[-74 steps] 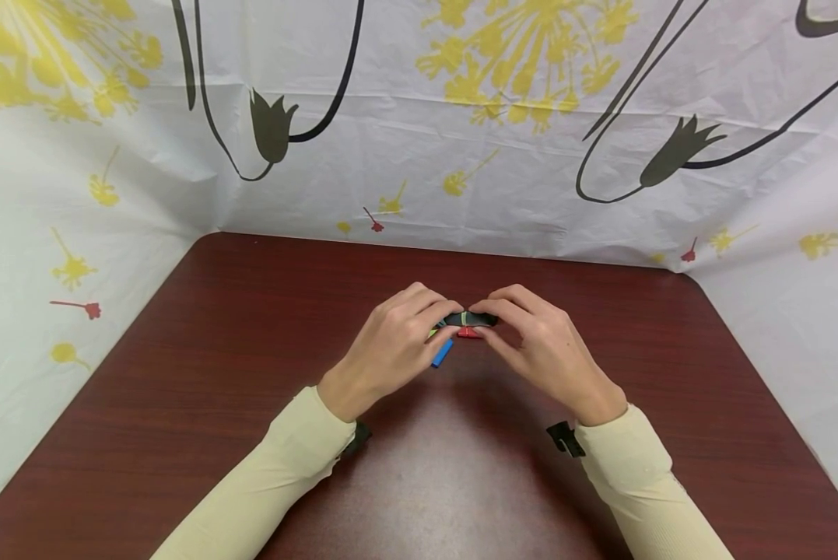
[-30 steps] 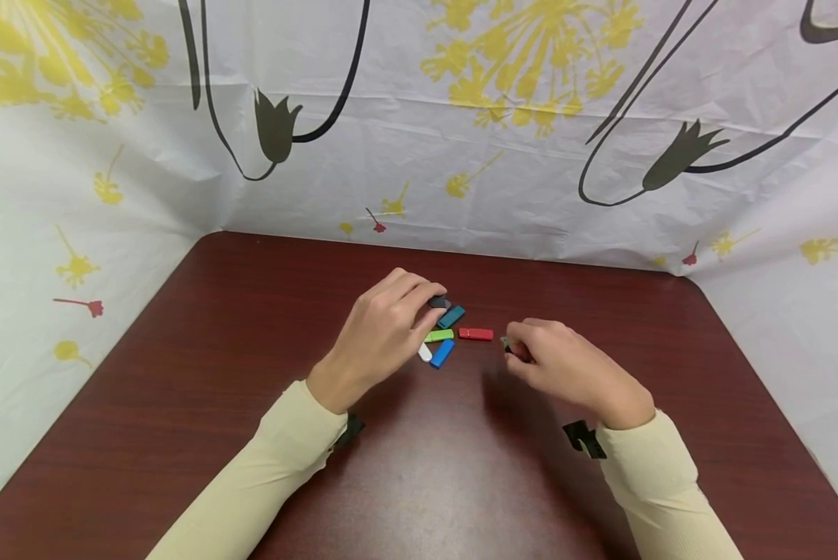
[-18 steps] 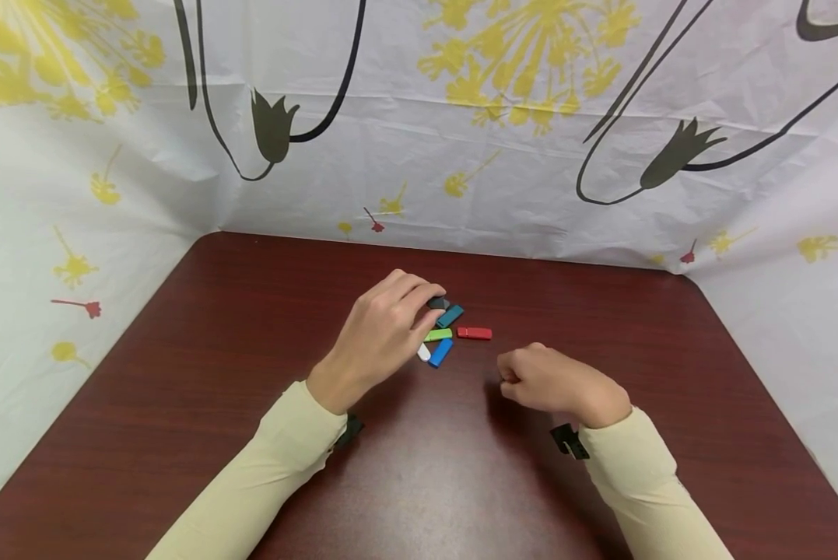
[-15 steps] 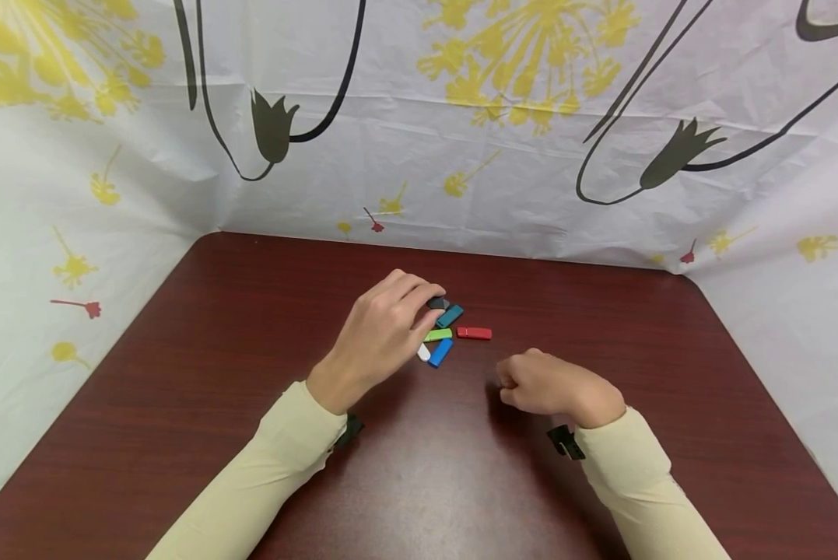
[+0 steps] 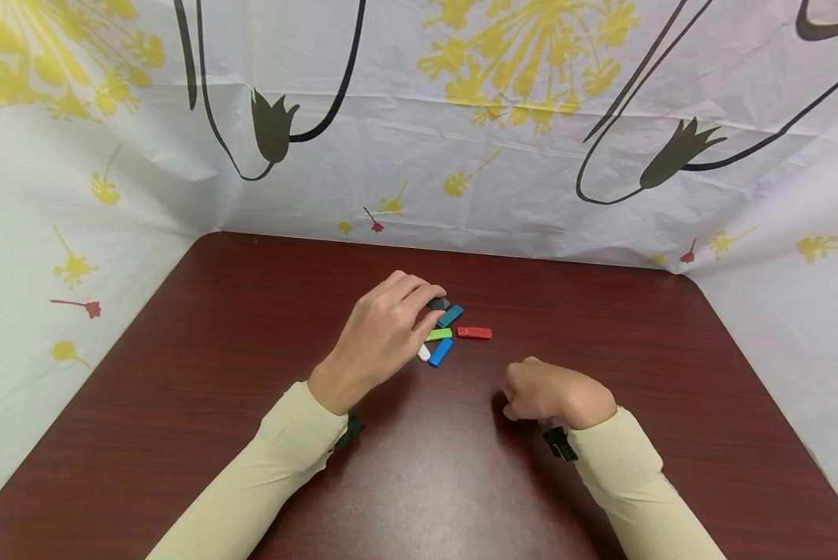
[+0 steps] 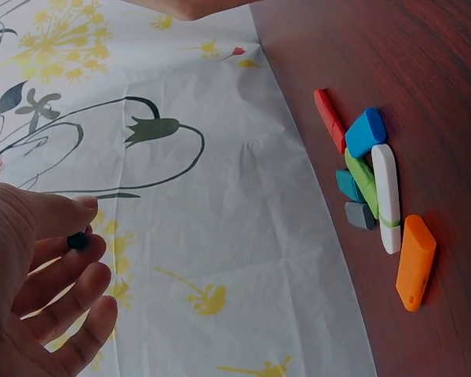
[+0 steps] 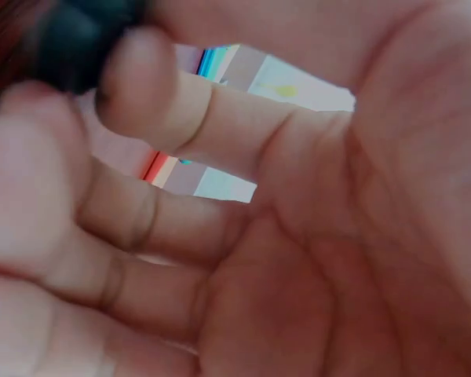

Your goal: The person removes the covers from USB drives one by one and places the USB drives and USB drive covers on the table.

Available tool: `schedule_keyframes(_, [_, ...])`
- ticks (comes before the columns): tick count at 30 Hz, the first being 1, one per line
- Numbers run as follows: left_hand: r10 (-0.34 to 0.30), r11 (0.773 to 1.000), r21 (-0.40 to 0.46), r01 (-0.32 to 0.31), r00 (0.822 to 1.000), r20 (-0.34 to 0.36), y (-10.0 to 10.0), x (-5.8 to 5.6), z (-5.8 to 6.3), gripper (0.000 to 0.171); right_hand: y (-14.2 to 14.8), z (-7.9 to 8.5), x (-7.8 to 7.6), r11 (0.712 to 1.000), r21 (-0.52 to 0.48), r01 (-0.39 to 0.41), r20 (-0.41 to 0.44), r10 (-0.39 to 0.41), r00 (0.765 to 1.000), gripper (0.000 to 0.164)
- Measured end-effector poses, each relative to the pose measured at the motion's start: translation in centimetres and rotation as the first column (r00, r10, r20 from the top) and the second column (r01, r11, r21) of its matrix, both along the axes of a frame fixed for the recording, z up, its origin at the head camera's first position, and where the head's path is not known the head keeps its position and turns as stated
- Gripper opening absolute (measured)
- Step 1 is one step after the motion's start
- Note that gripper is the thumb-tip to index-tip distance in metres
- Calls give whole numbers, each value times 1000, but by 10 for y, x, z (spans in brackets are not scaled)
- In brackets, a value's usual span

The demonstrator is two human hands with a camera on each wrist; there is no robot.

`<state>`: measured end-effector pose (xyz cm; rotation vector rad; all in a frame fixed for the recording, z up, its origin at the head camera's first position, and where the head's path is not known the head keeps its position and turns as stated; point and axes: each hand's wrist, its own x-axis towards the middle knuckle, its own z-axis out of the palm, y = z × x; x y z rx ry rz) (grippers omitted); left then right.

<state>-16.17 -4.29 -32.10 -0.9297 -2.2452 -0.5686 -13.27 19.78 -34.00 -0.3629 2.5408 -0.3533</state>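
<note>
My left hand (image 5: pixel 383 330) pinches a small dark cap (image 6: pixel 77 240) between thumb and index finger, the other fingers loosely bent. It hovers beside a cluster of small USB sticks. Lower right of the cluster, my right hand (image 5: pixel 552 389) is turned with fingers curled. In the right wrist view a blurred black USB stick piece (image 7: pixel 82 43) sits at its thumb and fingertips; in the head view that piece is hidden. The cluster holds red (image 5: pixel 475 333), blue (image 5: pixel 441 352), green (image 5: pixel 438 335), teal (image 5: pixel 450 315) and white (image 6: pixel 386 188) sticks.
A grey stick (image 6: pixel 359 215) and an orange stick (image 6: pixel 416 263) also lie on the dark red wooden table (image 5: pixel 285 311); the left hand covers the orange one in the head view. A white patterned sheet (image 5: pixel 390 117) stands behind and along both sides.
Both hands gripped the black USB stick together, then pulled it apart. My right hand has moved right and nearer the body, turning its fingers out of sight; the left has lately stayed almost still.
</note>
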Motion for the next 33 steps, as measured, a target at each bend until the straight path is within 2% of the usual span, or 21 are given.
schedule_keyframes(3, [1, 1000, 0, -1, 1000, 3, 0, 0, -1, 24, -1, 2, 1, 1000, 27, 13, 24, -14, 1000, 41])
schedule_keyframes(9, [2, 1000, 3, -2, 1000, 6, 0, 0, -1, 24, -2, 0, 0, 997, 70, -23, 31, 21, 999, 27])
schedule_keyframes(22, [1, 1000, 1, -1, 1000, 9, 1, -1, -2, 24, 1, 0, 1, 999, 52, 3, 69, -6, 998, 26])
schedule_keyframes(29, [2, 1000, 3, -2, 1000, 12, 1, -1, -2, 24, 7, 11, 3, 999, 37, -7, 47, 5, 999, 39])
schedule_keyframes(31, [-1, 1000, -3, 1, 1000, 10, 1, 0, -2, 24, 11, 15, 1, 999, 38, -24, 25, 23, 999, 38])
schedule_keyframes(33, [-6, 1000, -8, 6, 1000, 11, 3, 0, -3, 23, 15, 19, -2, 998, 30, -53, -18, 54, 998, 29])
